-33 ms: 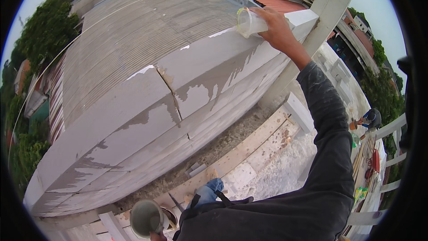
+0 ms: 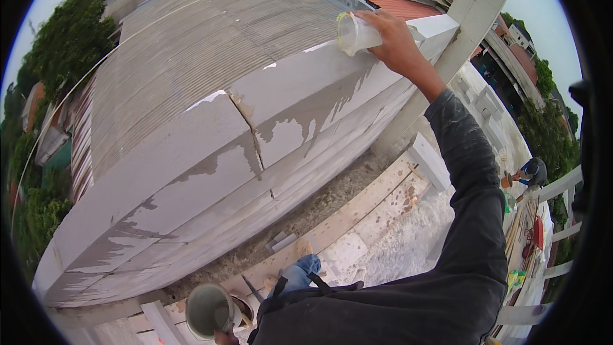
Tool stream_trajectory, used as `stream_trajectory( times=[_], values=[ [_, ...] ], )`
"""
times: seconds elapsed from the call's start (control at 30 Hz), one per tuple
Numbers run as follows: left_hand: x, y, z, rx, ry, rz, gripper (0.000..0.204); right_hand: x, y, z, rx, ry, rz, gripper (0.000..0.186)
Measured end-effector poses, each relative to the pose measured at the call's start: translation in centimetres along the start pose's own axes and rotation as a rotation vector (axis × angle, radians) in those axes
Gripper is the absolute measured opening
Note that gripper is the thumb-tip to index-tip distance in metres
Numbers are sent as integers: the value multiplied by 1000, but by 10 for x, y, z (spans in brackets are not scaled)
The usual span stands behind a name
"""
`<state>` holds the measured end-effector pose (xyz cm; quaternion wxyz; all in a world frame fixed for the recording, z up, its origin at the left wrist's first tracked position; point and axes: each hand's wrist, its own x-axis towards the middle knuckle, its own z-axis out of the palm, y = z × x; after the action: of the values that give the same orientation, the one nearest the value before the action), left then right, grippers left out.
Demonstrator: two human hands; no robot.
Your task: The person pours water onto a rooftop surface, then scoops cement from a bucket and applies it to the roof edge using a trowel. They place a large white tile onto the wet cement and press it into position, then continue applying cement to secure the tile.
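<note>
A clear plastic cup (image 2: 356, 33) lies tilted on its side in my right hand (image 2: 397, 39), its mouth facing left. The hand grips it from behind, just over the top edge of a pale block wall (image 2: 191, 129). Dark wet streaks run down the wall's near face, and an open vertical joint splits two blocks. At the lower edge my left hand (image 2: 225, 337), partly cut off, holds the rim of a grey bucket (image 2: 208, 310). Shadow hides most of the bucket's contents.
A corrugated roof (image 2: 185, 64) lies beyond the wall, with a cable across it. A concrete post (image 2: 476, 6) stands at the wall's far end. A loose block (image 2: 429, 161) rests on the planks (image 2: 357, 223). Another person (image 2: 531, 171) bends down at the far right.
The whole view has shifted very slightly. Both hands keep their holds on the cup and the bucket.
</note>
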<state>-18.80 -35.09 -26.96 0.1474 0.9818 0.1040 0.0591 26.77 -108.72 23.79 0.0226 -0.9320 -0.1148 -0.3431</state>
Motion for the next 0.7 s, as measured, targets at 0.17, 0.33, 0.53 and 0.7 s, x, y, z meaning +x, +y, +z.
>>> stream_trajectory(
  times=[0.17, 0.33, 0.53, 0.7],
  values=[
    [-28, -28, -3, 36, 66, 93, 33, 9, -76, 9, 106, -14, -98, 62],
    [-54, -37, 2, 293, 56, 1, 31, 14, -116, 13, 182, -39, -131, 64],
    [-29, -24, 19, 55, 14, -153, 29, 3, -89, 4, 224, -38, -47, 66],
    [-6, 0, 28, -71, -47, -262, 32, -21, 9, -16, -180, -29, 72, 63]
  ],
)
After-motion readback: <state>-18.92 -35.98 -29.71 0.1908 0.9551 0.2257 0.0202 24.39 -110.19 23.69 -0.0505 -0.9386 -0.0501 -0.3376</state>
